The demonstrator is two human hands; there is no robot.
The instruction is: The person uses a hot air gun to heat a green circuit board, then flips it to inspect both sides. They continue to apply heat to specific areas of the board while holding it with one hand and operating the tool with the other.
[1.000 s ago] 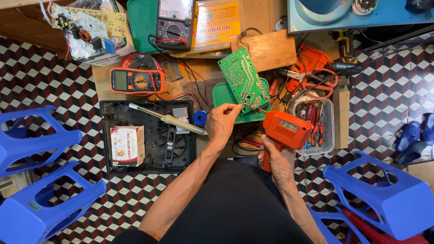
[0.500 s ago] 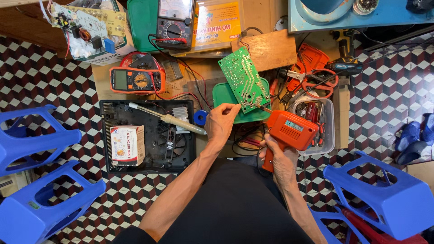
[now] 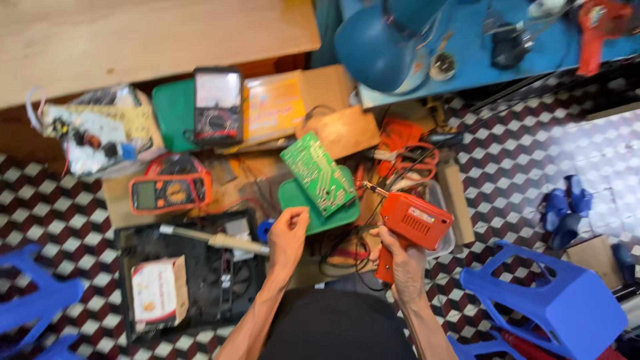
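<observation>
My right hand (image 3: 402, 259) grips the handle of an orange soldering gun (image 3: 412, 222), whose tip points left toward a green circuit board (image 3: 317, 173). The board lies tilted on a green plastic lid (image 3: 300, 201). My left hand (image 3: 287, 235) is closed at the lid's lower left edge, pinching something small that I cannot make out, with a blue object just left of it. A pencil soldering iron (image 3: 212, 239) lies on a black tray (image 3: 187, 280) left of that hand.
An orange multimeter (image 3: 171, 191) and a black analog meter (image 3: 217, 107) lie at the back left. A wooden bench (image 3: 147, 40) and a blue table (image 3: 467, 47) stand beyond. Blue plastic stools (image 3: 557, 303) (image 3: 33, 300) flank me on the patterned floor.
The view has shifted up and right, showing more of the bench and blue table. The soldering gun has moved slightly right; my left hand stays by the lid.
</observation>
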